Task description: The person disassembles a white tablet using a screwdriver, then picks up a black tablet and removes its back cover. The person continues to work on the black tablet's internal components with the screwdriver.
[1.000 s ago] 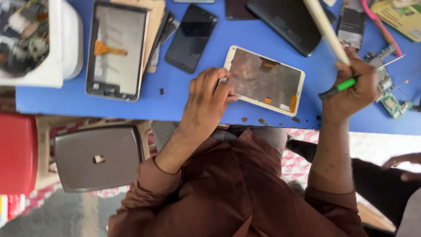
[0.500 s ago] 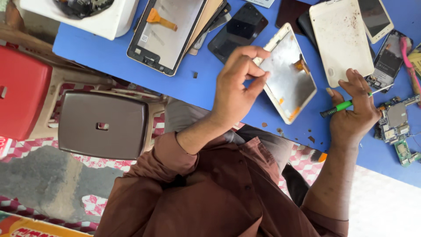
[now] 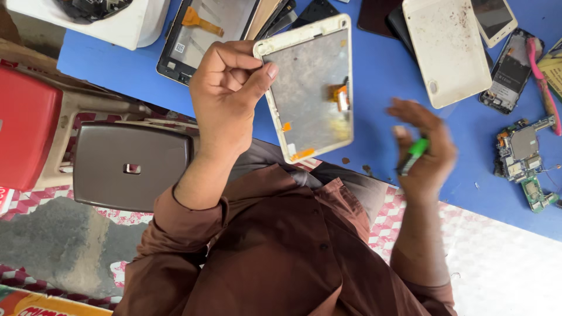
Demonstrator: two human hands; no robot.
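Note:
My left hand (image 3: 231,93) grips the top left corner of a white-framed tablet housing (image 3: 310,88), thumb pressed on its edge. The housing is raised off the blue table (image 3: 380,82) and tilted, its grey inner side with an orange flex cable facing me. My right hand (image 3: 424,149) is blurred with motion just right of the housing's lower corner. It holds a small green-handled tool (image 3: 413,155) and does not touch the housing.
A white back cover (image 3: 448,50) lies on the table beyond my right hand. Circuit boards (image 3: 524,161) and opened phones (image 3: 509,67) are at the right. Another opened tablet (image 3: 211,29) and a white bin (image 3: 117,20) are at the upper left. A brown stool (image 3: 132,167) and a red stool (image 3: 23,126) stand below the table edge.
My left hand has lifted the tablet housing off the table and turned it upright toward me. My right hand, still holding the green tool, has come up off the table and moved toward the housing.

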